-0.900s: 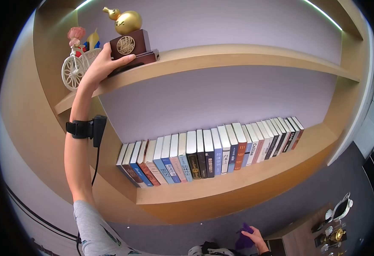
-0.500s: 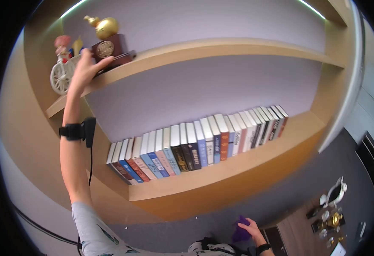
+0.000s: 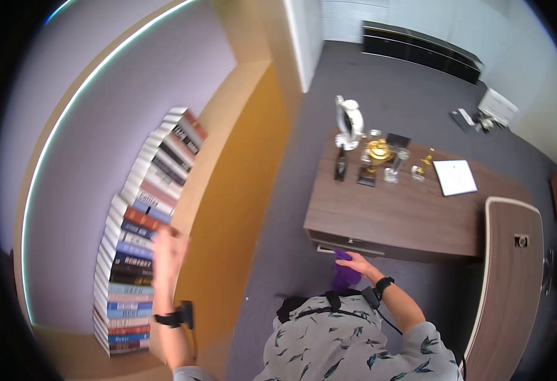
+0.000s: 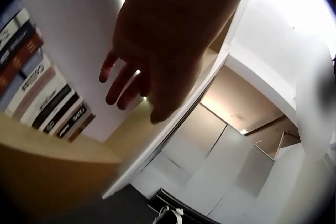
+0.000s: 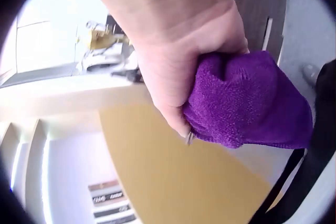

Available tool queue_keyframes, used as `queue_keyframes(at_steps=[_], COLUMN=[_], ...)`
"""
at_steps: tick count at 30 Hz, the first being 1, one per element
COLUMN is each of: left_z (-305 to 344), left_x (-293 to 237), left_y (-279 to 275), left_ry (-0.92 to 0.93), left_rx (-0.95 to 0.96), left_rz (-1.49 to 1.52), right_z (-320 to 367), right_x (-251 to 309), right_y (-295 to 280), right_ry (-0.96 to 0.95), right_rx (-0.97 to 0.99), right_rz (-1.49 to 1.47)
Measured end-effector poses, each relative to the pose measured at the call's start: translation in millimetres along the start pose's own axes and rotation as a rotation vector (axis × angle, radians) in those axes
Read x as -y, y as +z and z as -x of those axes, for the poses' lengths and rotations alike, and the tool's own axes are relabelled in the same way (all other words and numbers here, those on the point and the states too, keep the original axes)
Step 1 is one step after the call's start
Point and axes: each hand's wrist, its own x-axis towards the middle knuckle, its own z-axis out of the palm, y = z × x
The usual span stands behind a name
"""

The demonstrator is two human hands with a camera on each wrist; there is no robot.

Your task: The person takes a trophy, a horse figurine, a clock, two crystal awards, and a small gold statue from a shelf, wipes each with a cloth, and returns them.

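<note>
My left hand [image 3: 169,257], blurred in the head view, hangs in front of the row of books [image 3: 132,267] on the lower shelf. In the left wrist view its fingers [image 4: 122,85] droop loosely with nothing between them. At my waist, my right hand [image 3: 358,264] grips a bunched purple cloth [image 3: 344,277]. The right wrist view shows this fuzzy cloth [image 5: 241,103] gathered in the palm, one end hanging free.
A wooden desk [image 3: 386,219] stands ahead, with a gold trophy [image 3: 379,151], a white ornate frame [image 3: 351,124] and a white sheet [image 3: 455,177] on it. A chair [image 3: 513,267] is at the right. The orange-brown cabinet front [image 3: 240,190] runs beside my left arm.
My left hand has let go of the dark base with the golden gourd on the upper shelf and come down. The view has swung right to the desk. The right hand keeps the cloth.
</note>
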Motion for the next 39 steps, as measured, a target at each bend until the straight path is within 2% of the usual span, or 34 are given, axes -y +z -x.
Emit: queue_keyframes(at_steps=[1,2,5,7,9,13,16,17,18,20,24,26,29,32,34,36,39], left_z=[-1,3,9,24,34,34,23,13,2,-26,-106,-138,-179,-196,-202,-200,-200], left_x=[-30,-29,-83,-106,-135,-166,-171,-174,-177,-189,-247,-278,-311,-327,-336,-333,-333], left_y=[33,90,191,255,292,336,360,368,380,401,421,428,454,493,493,514,530], left_ry=[0.001,-0.028,-0.05,-0.021,-0.02,-0.018,-0.065,-0.126,-0.113,-0.249,-0.201,-0.247,-0.202,-0.16,-0.185,-0.296,-0.304], left_rx=[0.119,0.224,0.563,0.684,0.795,0.932,0.965,0.962,0.976,0.959,0.921,0.847,0.73,0.722,0.767,0.789,0.788], left_rz=[0.084,0.224,0.411,0.458,0.508,0.542,0.583,0.654,0.655,0.902,0.963,1.063,1.153,1.063,1.071,1.121,1.176], right_z=[5,14,64,98,124,162,163,158,155,150,141,141,151,158,164,170,183], right_x=[-30,-56,-115,-148,-195,-206,-206,-203,-200,-180,-145,-135,-116,-107,-103,-106,-102], right_y=[-24,-52,-120,-141,-160,-150,-123,-117,-110,-102,-87,-79,-65,-40,-20,3,25], right_ry=[0.033,0.025,0.253,0.497,0.591,0.67,0.696,0.642,0.59,0.583,0.528,0.492,0.526,0.508,0.525,0.568,0.627], right_rx=[-0.095,-0.207,-0.46,-0.613,-0.616,-0.594,-0.587,-0.595,-0.606,-0.613,-0.741,-0.843,-0.901,-0.987,-1.071,-1.098,-1.123], right_rz=[0.072,0.208,0.373,0.392,0.332,0.238,0.159,0.13,0.1,0.131,0.185,0.227,0.187,0.137,0.141,0.109,0.075])
